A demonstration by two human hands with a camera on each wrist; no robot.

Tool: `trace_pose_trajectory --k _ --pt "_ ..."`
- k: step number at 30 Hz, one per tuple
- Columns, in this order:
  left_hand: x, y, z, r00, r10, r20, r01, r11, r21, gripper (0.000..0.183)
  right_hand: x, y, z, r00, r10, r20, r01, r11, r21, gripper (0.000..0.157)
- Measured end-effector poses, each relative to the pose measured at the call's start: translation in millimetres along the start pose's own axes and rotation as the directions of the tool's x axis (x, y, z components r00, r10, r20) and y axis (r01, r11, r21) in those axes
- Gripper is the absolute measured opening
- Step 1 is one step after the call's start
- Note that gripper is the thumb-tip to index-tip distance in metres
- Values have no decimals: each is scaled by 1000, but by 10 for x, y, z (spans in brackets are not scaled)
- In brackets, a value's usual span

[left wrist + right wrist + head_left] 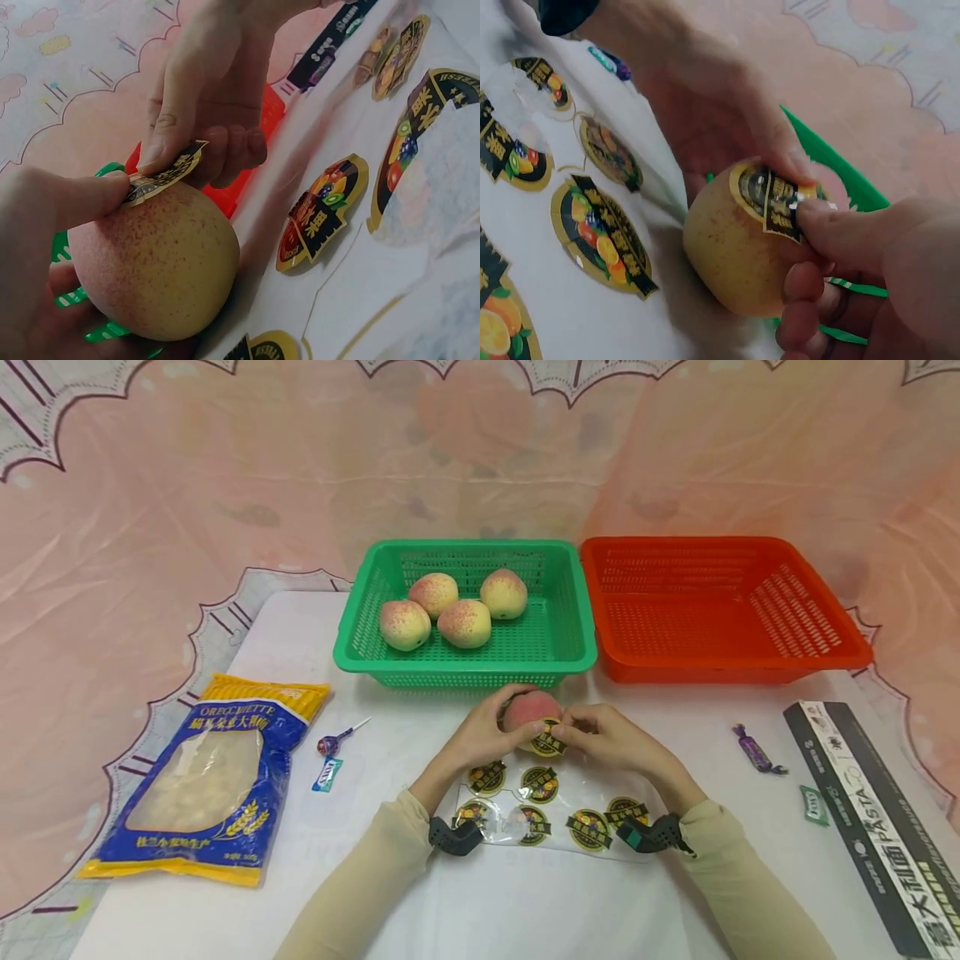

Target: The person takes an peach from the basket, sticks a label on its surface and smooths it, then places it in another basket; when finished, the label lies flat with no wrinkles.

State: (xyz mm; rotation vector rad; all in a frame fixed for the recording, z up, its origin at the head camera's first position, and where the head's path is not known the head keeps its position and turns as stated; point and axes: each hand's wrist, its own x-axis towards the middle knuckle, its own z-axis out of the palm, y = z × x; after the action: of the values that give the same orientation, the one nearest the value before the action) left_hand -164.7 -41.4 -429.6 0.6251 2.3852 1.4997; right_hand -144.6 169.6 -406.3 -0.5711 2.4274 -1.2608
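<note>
"What is the left hand (482, 732) doing?"

"It grips a peach (531, 708), fingers curled round the fruit, with the thumb on a black-and-gold sticker (548, 741)."

"And the right hand (606, 737)?"

"Clamped on that sticker: thumb and fingers pinch it by its edge, against the peach. The 2 thumbs are near each other."

"Where is the peach, then?"

"In the left hand, just in front of the green basket (465, 666), near the far edge of a sticker sheet (581, 787). At least 6 more labels show on that sheet, and a dark wrist camera (455, 837) sits over its left edge."

"What is in the green basket?"

"4 peaches (465, 624), grouped toward its left and middle. The red basket (697, 673) stands right beside it."

"Further out, on the left?"

"A lollipop (333, 742) with a small turquoise wrapped sweet (327, 774) just beside it, then a blue-and-yellow pasta bag (202, 781), lying flat."

"On the right?"

"A purple wrapped candy (757, 750), a green wrapped sweet (813, 806), and a long black-and-white pasta box (873, 827) lying slantwise. Everything is on a white tabletop (187, 927)."
</note>
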Motion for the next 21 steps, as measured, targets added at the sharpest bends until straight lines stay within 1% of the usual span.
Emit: trace_pose_trajectory --k 1,5,7,10,12,14,16,18,19,21 --pt "-4 2 -2 1000 5 -5 -5 1000 1 56 -3 -34 -6 1000 -1 7 1 1000 7 28" --pt "-10 9 -6 1000 16 -20 -15 1000 10 56 -24 -168 -33 999 34 20 -35 999 26 25" --pt "-8 4 -10 1000 10 -10 -9 1000 9 56 -39 -230 -42 998 57 20 -57 998 23 25" --pt "-9 -6 -19 1000 -4 12 4 1000 31 57 -49 -261 -40 996 88 11 -89 996 17 26" --pt "-10 -14 -17 1000 -20 21 18 997 69 59 -54 -260 -34 996 92 -20 -92 996 3 27" --pt "-13 -10 1 999 -41 12 40 992 120 64 -58 -243 -29 993 88 -83 -89 996 -6 24" --pt "-12 -2 29 999 -53 -8 54 985 165 70 -54 -223 -24 988 61 -145 -62 998 -3 21" --pt "-5 4 56 999 -46 -28 51 978 201 75 -44 -203 -18 981 9 -196 -10 1000 -2 25" --pt "-1 8 62 999 -39 -35 46 977 209 76 -38 -193 -17 979 -15 -201 18 1000 8 29" --pt "3 10 57 999 -14 -37 22 973 231 76 -19 -179 -9 981 -70 -183 77 996 36 40"
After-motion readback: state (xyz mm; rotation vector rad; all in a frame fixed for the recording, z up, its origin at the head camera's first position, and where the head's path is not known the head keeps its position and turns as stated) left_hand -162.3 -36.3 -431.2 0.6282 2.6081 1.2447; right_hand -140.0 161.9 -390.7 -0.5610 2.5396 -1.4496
